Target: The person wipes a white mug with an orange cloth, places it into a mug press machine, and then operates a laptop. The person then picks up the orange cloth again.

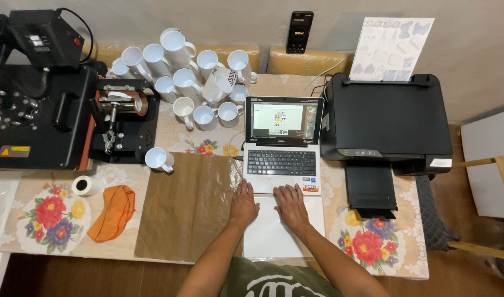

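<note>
At the near edge of the table [373, 258], both hands lie flat and released, grasping nothing. The left hand [244, 204] rests where a brown sheet [186, 206] meets a stack of white paper [274, 234]; the right hand [290, 206] rests on the paper, fingertips at the front edge of the laptop [283, 159]. The laptop stands open just beyond the paper, its screen lit. Left of the brown sheet lie an orange cloth [113, 212] and a roll of tape [86, 185]. Right of the laptop sits a black printer [387, 118] with a printed sheet [391, 49] upright in its feeder. Farther back a cluster of white mugs [191, 77] stands beside a black heat press [37, 93], with 1 single mug [159, 159] nearer. A phone [300, 32] leans against the wall.
</note>
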